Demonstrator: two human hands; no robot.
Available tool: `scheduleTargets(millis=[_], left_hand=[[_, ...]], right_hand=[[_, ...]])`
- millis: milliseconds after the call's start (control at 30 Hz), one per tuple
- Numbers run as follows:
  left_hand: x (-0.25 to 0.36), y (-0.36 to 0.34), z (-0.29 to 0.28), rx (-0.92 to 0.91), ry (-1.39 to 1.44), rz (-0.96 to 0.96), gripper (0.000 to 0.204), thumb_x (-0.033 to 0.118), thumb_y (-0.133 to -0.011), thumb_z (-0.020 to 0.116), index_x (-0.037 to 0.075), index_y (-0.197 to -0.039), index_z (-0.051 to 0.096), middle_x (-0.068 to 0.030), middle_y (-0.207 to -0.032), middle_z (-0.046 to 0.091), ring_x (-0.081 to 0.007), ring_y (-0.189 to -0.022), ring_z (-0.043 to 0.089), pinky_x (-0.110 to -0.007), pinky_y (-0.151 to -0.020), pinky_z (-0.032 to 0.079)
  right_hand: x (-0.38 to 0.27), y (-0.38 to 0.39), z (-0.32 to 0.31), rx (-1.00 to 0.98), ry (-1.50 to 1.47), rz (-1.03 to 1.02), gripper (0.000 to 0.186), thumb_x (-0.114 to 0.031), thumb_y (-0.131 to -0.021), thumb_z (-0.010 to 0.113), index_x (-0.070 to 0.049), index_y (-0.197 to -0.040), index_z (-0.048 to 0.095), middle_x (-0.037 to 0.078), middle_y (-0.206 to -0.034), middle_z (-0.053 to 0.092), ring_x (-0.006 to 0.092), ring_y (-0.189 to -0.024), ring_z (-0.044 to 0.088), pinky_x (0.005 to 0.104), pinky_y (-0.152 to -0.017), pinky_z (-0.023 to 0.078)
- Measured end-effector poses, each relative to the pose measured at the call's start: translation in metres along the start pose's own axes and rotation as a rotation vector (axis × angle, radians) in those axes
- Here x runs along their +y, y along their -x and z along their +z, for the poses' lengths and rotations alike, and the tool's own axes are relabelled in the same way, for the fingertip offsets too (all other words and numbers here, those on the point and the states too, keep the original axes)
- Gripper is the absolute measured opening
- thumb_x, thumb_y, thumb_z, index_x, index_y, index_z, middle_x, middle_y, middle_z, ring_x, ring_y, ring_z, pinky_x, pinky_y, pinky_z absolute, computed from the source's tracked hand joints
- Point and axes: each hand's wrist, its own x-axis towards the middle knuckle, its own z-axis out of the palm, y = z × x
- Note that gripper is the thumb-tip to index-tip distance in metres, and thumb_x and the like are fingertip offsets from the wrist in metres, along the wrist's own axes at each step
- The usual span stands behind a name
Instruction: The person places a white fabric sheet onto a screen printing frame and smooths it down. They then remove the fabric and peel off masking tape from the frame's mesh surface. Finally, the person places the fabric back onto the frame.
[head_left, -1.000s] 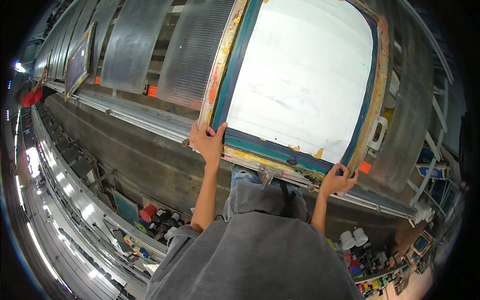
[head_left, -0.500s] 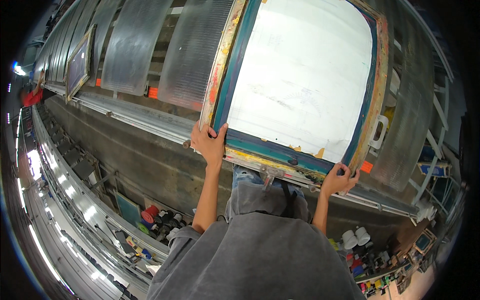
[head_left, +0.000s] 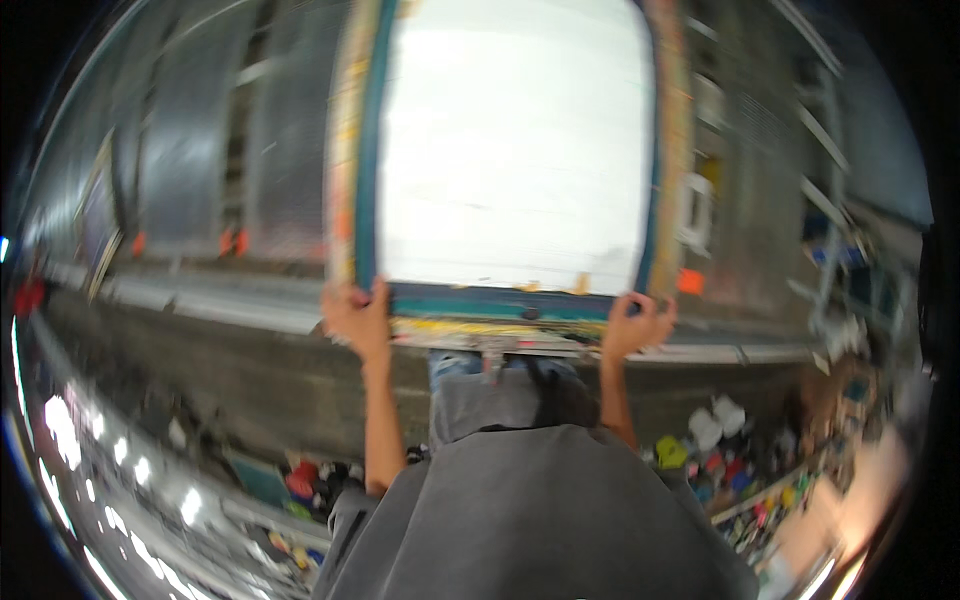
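A screen printing frame (head_left: 470,328) with paint-smeared wooden sides lies in front of me on the long bench. Inside its dark blue-green border is a large white area (head_left: 515,150), with small torn yellowish bits at its near edge. My left hand (head_left: 358,320) grips the near left corner, thumb and fingers closed over the wood. At the near right corner, my right hand (head_left: 640,325) holds the frame with bent fingers. A metal clamp (head_left: 493,352) sits at the middle of the near edge. Motion blur softens the fine detail.
Translucent panels (head_left: 300,150) line the bench left of the frame, with a metal rail (head_left: 220,305) along its edge. Another frame (head_left: 98,215) leans farther left. A white handle (head_left: 696,213) and orange tag (head_left: 690,281) are at right. White containers (head_left: 705,430) stand behind me.
The view has turned and shifted, so the frame appears straighter and farther left. Both hands stay on its near corners.
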Motion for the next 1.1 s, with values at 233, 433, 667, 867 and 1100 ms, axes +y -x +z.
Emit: scheduleTargets(millis=[233, 433, 667, 867, 1100], left_hand=[[-0.002, 0.002, 0.005, 0.028, 0.040, 0.002, 0.061, 0.036, -0.080, 0.089, 0.003, -0.064, 0.041, -0.0206, -0.099, 0.058, -0.0397, -0.092, 0.058, -0.052, -0.086, 0.045], [0.005, -0.001, 0.001, -0.059, 0.061, -0.071, 0.066, 0.042, -0.081, 0.087, 0.005, -0.063, 0.035, -0.0095, -0.084, 0.042, -0.0312, -0.079, 0.048, -0.048, -0.082, 0.043], [-0.006, 0.001, 0.006, -0.057, 0.068, -0.061, 0.067, 0.043, -0.081, 0.087, 0.005, -0.064, 0.034, -0.0090, -0.084, 0.042, -0.0293, -0.078, 0.047, -0.046, -0.082, 0.044], [0.010, 0.002, 0.000, -0.062, 0.076, -0.066, 0.065, 0.040, -0.081, 0.087, 0.005, -0.064, 0.035, -0.0111, -0.085, 0.044, -0.0317, -0.081, 0.049, -0.047, -0.085, 0.045], [-0.006, -0.003, 0.003, -0.072, 0.035, -0.060, 0.060, 0.042, -0.078, 0.087, 0.005, -0.064, 0.043, -0.0163, -0.091, 0.054, -0.0381, -0.085, 0.056, -0.050, -0.079, 0.045]], right_hand=[[-0.021, -0.011, -0.011, -0.023, -0.025, 0.104, 0.010, -0.017, -0.078, 0.076, -0.012, -0.081, 0.067, 0.016, -0.136, 0.050, 0.0397, -0.132, 0.045, 0.0588, -0.113, 0.026], [-0.022, -0.009, -0.011, -0.034, -0.053, 0.175, 0.013, -0.017, -0.081, 0.075, -0.012, -0.080, 0.064, 0.013, -0.138, 0.048, 0.0387, -0.140, 0.039, 0.0654, -0.116, 0.024], [-0.023, -0.011, -0.012, -0.032, -0.057, 0.184, 0.013, -0.017, -0.080, 0.075, -0.012, -0.080, 0.063, 0.013, -0.137, 0.048, 0.0397, -0.139, 0.040, 0.0648, -0.116, 0.024], [-0.023, -0.013, -0.012, -0.024, -0.046, 0.170, 0.012, -0.016, -0.079, 0.074, -0.012, -0.079, 0.063, 0.013, -0.137, 0.049, 0.0395, -0.138, 0.041, 0.0645, -0.116, 0.025], [-0.022, -0.011, -0.016, -0.045, -0.040, 0.157, 0.017, -0.017, -0.080, 0.074, -0.014, -0.089, 0.059, 0.013, -0.134, 0.049, 0.0390, -0.139, 0.040, 0.0660, -0.115, 0.023]])
